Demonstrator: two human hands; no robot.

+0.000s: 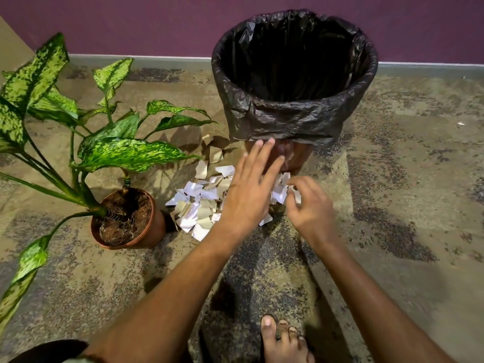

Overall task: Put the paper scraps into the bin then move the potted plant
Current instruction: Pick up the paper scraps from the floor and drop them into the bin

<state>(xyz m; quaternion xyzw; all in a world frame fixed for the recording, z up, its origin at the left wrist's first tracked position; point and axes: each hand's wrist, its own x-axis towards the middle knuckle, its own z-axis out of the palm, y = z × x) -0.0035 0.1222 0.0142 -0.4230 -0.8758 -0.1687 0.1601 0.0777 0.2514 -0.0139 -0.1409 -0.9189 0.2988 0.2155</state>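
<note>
Item one: a bin (293,82), round, lined with a crumpled black bag (285,121) folded over its rim, is stood on the floor (392,205) at twelve o'clock of the view, close to a purple wall (131,22); a brown lower body is seen below the liner. Item two: a heap of paper scraps (199,205), white and cream, torn, is spread on the floor at the bin's seven o'clock, touching or nearly touching its base. A few loose scraps are scattered toward the bin's nine o'clock. Item three: a potted plant (78,142), with mottled green leaves, is set in a terracotta pot (154,229) of dry soil, just beside the heap at its nine o'clock, at the left of the view. Item four: the left hand (246,195) is held flat, palm down, over the heap, its fingers (264,150) spread and extended toward the foot of the bin; nothing is seen to be gripped. Item five: the right hand (311,205) is placed at the heap's three o'clock edge, its fingers curled inward and pinched about a white scrap (280,193); whether the scrap is lifted from the floor cannot be told. Item six: a bare foot (282,339) is recorded at six o'clock on the speckled floor.
</note>
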